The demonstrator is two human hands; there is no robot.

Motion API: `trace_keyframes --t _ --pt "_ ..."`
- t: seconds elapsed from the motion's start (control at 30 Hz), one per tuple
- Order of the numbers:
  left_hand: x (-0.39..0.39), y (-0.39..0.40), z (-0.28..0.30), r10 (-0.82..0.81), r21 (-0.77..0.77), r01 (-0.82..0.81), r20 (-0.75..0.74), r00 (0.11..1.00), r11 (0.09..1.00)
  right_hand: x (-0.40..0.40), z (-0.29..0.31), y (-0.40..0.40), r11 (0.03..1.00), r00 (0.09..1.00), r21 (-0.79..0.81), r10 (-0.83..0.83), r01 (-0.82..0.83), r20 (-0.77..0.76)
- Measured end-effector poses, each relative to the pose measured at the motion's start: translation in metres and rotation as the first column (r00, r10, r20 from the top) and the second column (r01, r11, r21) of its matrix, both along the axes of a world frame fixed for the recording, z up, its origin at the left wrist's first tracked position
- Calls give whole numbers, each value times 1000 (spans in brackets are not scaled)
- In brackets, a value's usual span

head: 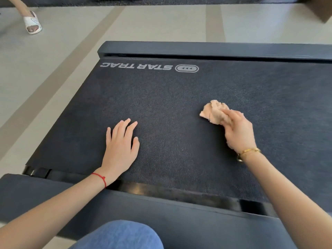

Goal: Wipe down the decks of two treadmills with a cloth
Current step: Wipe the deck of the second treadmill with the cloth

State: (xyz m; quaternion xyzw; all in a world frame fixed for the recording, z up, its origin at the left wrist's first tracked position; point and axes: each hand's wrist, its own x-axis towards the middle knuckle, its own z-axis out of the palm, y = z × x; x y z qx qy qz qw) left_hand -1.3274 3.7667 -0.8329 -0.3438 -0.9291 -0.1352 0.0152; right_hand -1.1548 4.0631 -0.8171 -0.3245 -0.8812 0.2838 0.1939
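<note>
Presently: right hand (pixel 237 131) gripped a bunched peach cloth (pixel 212 112) against the dark treadmill deck (pixel 179 97); left hand (pixel 121 143) lay flat, fingers straight, on the deck, well apart.

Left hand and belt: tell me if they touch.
Touching. The head view shows the left hand lying flat, palm down, fingers straight, on the belt, with no gap under it.

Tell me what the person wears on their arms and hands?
Both arms are bare, with no sleeves and no gloves. The left hand has a thin red string bracelet at the wrist. The right hand has a gold bangle at the wrist.
</note>
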Motion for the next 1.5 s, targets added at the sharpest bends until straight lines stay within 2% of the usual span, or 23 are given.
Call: trace_keyframes --t 0.07,0.1,0.2,0.27,0.37,0.47,0.67,0.73,0.9,1.0,1.1,1.2,1.3,1.37,1.5 --pt "5 4 0 21 -19 -21 5 1000 1000 -4 0 -14 998 998 -22 -63 63 -12" --pt "8 6 -1 32 -28 -32 3 999 999 -5 1 -26 998 999 -37 -43 42 -23" --pt "15 11 -2 40 -44 -40 -12 999 998 4 0 -70 982 984 -68 176 -179 -37" --pt "15 11 -2 41 -56 -42 -22 999 998 19 -3 -92 932 932 -46 357 -360 -61" --pt "13 10 -3 42 -70 -43 -21 999 997 40 -5 -94 883 883 -31 466 -468 -49" --pt "15 11 -3 33 -61 -34 -7 999 998 54 -5 -71 925 926 -30 378 -379 -13" --pt "18 19 -2 55 -81 -54 8 998 995 43 4 -38 998 998 -46 45 -47 -35" --pt "19 27 -2 53 -94 -51 26 998 994 40 5 -53 995 996 -42 88 -89 -27" --pt "25 55 -1 -4 -71 8 50 999 997 73 -2 -102 902 901 -46 425 -430 -86" --pt "30 72 1 -75 -54 78 50 996 996 87 -5 -97 891 894 -73 447 -448 -35" --pt "35 87 3 -125 -46 128 52 991 991 90 -1 -72 950 952 -54 306 -306 -7" --pt "36 95 3 -143 -30 144 55 988 989 87 3 -39 999 999 -13 38 -39 -27" --pt "37 98 2 -142 -16 143 45 989 990 75 2 -29 975 975 -36 -219 218 -26" --pt "38 97 0 -139 -6 139 27 990 990 64 0 -50 979 978 -35 -204 202 -40" --pt "37 95 -4 -142 11 142 0 990 990 62 -8 -101 996 992 -35 72 -76 -105"
